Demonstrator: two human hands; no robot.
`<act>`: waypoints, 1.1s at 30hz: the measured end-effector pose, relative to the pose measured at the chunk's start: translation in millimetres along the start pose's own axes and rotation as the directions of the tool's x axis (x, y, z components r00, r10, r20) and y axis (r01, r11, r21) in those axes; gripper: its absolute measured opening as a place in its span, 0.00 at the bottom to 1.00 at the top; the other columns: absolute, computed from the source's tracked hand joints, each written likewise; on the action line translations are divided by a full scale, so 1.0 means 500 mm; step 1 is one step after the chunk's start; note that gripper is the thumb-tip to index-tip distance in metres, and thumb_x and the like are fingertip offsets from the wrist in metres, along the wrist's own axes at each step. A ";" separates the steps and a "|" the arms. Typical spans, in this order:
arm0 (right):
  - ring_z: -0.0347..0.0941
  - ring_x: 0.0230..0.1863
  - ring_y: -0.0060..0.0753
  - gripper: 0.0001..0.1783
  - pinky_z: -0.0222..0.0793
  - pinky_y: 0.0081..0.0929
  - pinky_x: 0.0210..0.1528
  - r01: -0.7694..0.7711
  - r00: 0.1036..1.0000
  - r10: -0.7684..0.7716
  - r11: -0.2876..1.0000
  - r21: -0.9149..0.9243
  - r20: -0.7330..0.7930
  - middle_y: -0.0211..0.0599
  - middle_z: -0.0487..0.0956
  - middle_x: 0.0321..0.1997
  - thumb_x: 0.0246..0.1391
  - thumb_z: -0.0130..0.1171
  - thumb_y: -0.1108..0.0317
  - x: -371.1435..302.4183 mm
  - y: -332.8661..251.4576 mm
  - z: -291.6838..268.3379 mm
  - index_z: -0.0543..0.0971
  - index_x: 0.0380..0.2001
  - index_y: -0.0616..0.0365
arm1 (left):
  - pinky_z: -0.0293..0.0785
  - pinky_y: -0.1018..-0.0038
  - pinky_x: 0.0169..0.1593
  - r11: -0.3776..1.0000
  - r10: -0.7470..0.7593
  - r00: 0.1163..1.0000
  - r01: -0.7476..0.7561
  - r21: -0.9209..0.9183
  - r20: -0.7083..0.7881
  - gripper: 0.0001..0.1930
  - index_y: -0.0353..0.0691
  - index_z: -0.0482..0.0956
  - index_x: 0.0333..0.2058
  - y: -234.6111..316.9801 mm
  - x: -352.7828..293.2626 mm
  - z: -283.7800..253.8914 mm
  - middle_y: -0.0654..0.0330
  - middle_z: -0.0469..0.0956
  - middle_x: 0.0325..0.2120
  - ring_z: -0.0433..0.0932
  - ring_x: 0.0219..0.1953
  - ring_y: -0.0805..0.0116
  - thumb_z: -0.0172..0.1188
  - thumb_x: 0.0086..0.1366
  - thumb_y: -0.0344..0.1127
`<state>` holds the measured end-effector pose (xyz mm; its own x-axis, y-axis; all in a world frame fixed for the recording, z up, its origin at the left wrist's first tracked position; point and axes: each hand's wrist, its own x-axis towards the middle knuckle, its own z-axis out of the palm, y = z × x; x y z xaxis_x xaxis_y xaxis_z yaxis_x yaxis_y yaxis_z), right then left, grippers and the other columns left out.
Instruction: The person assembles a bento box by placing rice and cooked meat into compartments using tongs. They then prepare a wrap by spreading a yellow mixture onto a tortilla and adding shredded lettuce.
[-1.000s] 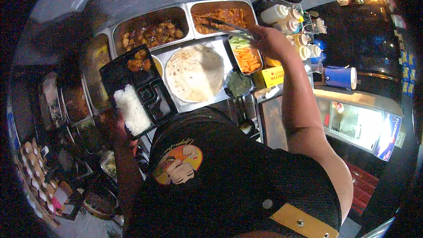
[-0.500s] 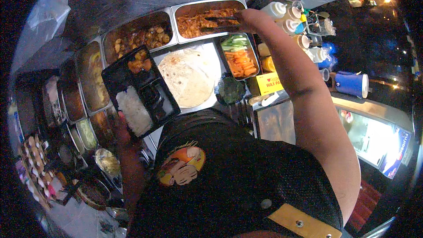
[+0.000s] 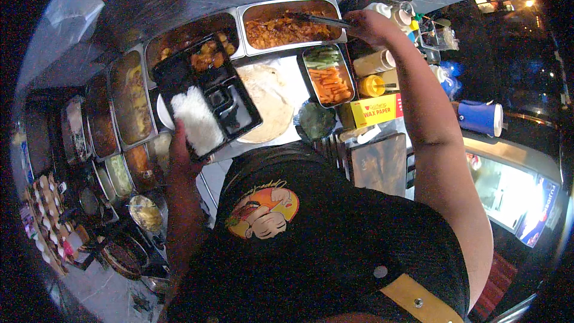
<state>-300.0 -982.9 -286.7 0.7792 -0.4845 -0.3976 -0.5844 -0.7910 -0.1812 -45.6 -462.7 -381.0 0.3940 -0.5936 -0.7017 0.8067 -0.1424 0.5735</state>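
Tray: A black compartmented tray [image 3: 239, 116] is held left of centre, overlapping in this view the flatbread [image 3: 269, 110] and part of a pan of browned chunks [image 3: 230, 43].

Rice: White rice [image 3: 197, 122] is heaped in the tray's near left compartment.

Glazed pieces: Saucy brown-orange glazed pieces [image 3: 209, 58] sit in a far compartment, toward the pans.

Left hand: The left hand [image 3: 182, 152] pinches the tray's near left edge beside the rice; its fingers underneath are hidden.

Right hand: The right hand [image 3: 372, 29] is closed around dark tongs [image 3: 329, 21], which reach leftward over a steel pan [image 3: 293, 50] of orange-red saucy food [image 3: 281, 34]. Whether the tips are parted or pressed on a piece cannot be told.

Step at the pan: The tongs appear to be at work in or just over the saucy food, with the tray well apart from them.

Next at the pan: Judging by the hold, a lift from here would call for a firm squeeze on slippery pieces, clearance over the steel rim and a level tray, as the rice looks loosely heaped.

Counter: Green and orange vegetable sticks [image 3: 329, 81] stand right of the flatbread, near a yellow box [image 3: 373, 112]; a blue jug [image 3: 478, 118] is farther right.
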 end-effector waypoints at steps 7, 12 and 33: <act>0.82 0.53 0.31 0.25 0.77 0.32 0.57 -0.105 0.989 0.132 0.942 0.319 -0.066 0.35 0.87 0.55 0.64 0.71 0.68 -0.117 -0.083 -0.061 0.82 0.63 0.52 | 0.76 0.50 0.68 0.969 0.161 0.974 -0.125 -0.214 0.160 0.29 0.47 0.71 0.70 -0.011 0.109 0.084 0.57 0.81 0.63 0.81 0.62 0.56 0.56 0.79 0.56; 0.84 0.50 0.31 0.22 0.79 0.32 0.53 0.042 0.992 0.010 0.913 0.406 -0.126 0.35 0.88 0.53 0.65 0.69 0.72 -0.170 -0.169 -0.017 0.82 0.62 0.54 | 0.76 0.50 0.67 0.964 0.092 0.954 -0.013 -0.266 0.285 0.28 0.44 0.74 0.67 -0.011 0.136 0.117 0.57 0.82 0.61 0.81 0.62 0.56 0.57 0.79 0.56; 0.80 0.59 0.28 0.25 0.75 0.30 0.66 0.080 0.996 -0.056 0.864 0.497 -0.063 0.36 0.84 0.59 0.67 0.64 0.79 -0.230 -0.257 -0.091 0.77 0.66 0.62 | 0.77 0.51 0.66 0.925 0.059 0.967 0.040 -0.377 0.247 0.28 0.50 0.78 0.66 -0.025 0.081 0.056 0.62 0.83 0.61 0.83 0.61 0.59 0.65 0.74 0.57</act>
<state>-304.0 -842.5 -176.7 0.8232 -0.4623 -0.3295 -0.5554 -0.5361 -0.6357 -52.2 -507.3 -404.9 0.3197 -0.7781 -0.5407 0.9284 0.1431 0.3429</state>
